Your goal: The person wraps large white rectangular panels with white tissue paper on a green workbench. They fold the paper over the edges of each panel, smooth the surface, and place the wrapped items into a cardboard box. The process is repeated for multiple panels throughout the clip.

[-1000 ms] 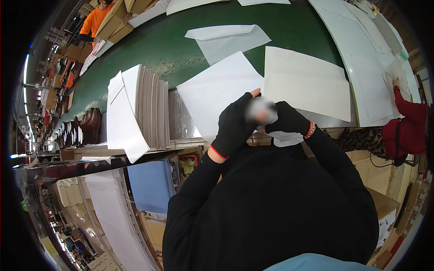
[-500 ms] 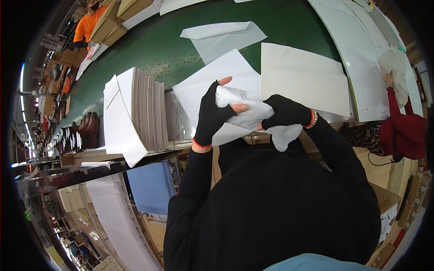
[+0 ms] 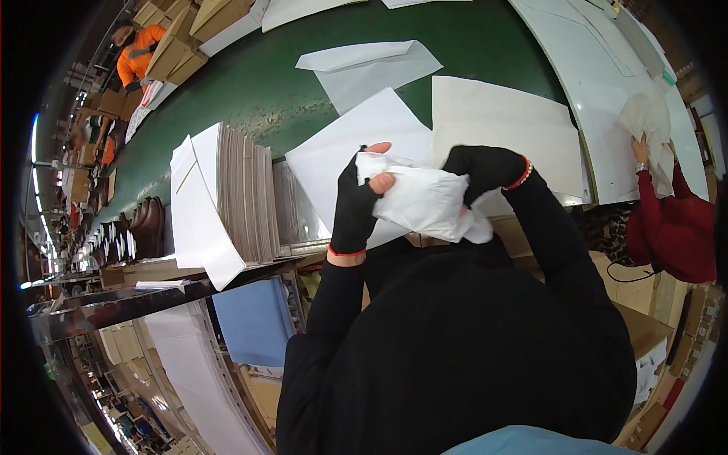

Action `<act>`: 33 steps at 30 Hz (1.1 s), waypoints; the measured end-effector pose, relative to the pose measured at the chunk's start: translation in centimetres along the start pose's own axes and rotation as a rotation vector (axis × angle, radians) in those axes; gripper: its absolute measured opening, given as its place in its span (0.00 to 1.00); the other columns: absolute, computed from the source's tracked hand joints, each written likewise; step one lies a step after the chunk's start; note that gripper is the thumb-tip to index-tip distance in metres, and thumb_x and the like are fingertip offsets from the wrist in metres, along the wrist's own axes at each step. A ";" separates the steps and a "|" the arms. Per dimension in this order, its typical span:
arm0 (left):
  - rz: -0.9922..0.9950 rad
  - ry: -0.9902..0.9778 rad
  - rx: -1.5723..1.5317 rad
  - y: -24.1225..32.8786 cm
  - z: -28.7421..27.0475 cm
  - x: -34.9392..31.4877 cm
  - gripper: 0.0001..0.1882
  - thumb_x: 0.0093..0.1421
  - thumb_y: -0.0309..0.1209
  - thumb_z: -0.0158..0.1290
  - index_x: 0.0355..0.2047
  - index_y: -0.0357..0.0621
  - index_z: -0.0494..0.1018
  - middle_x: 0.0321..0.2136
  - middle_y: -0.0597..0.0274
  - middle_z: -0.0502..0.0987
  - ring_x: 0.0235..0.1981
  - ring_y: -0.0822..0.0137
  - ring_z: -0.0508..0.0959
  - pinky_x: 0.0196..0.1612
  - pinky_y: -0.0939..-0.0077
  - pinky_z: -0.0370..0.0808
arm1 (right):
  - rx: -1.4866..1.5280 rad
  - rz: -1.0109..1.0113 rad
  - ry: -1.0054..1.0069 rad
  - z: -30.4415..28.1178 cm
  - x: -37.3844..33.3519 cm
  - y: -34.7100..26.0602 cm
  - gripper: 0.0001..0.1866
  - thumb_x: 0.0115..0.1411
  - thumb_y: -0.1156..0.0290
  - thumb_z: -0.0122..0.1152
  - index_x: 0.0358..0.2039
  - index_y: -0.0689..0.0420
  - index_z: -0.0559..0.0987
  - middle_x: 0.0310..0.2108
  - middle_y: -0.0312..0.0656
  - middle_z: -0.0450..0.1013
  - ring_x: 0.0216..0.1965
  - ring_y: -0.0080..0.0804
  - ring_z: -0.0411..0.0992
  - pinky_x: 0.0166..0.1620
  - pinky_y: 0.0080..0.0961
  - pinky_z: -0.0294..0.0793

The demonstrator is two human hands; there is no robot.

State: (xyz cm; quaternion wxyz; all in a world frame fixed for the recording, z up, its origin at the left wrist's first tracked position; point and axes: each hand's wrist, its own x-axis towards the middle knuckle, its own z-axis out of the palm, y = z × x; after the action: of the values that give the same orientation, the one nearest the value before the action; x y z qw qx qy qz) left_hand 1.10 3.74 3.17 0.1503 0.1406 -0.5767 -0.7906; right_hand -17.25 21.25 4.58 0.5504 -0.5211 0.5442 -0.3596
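Well, white bundle [image 3: 425, 200] between fingers [image 3: 381, 183].

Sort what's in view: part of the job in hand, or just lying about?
Likely in the job:
white crumpled bundle
left hand and right hand, gripping it

Seemingly just lying about:
sheet stack
brown boots
blue sheet

Bright tube lights [image 3: 35, 152] glare at far left — straight edges bend, corners go black.
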 end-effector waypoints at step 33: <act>0.021 -0.128 -0.125 -0.3 0.8 0.4 0.17 0.44 0.32 0.63 0.33 0.42 0.70 0.26 0.68 0.72 0.29 0.75 0.72 0.34 0.80 0.68 | 0.475 -0.143 0.613 6.7 2.0 -1.0 0.21 0.39 0.74 0.76 0.35 0.58 0.77 0.32 0.34 0.74 0.36 0.20 0.70 0.41 0.20 0.69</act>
State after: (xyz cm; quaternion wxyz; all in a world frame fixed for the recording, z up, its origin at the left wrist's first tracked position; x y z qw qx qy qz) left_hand 0.40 4.39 3.15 0.1299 0.0739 -0.5361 -0.8308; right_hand -10.27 20.33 4.23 0.4412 -0.2844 0.5475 -0.6517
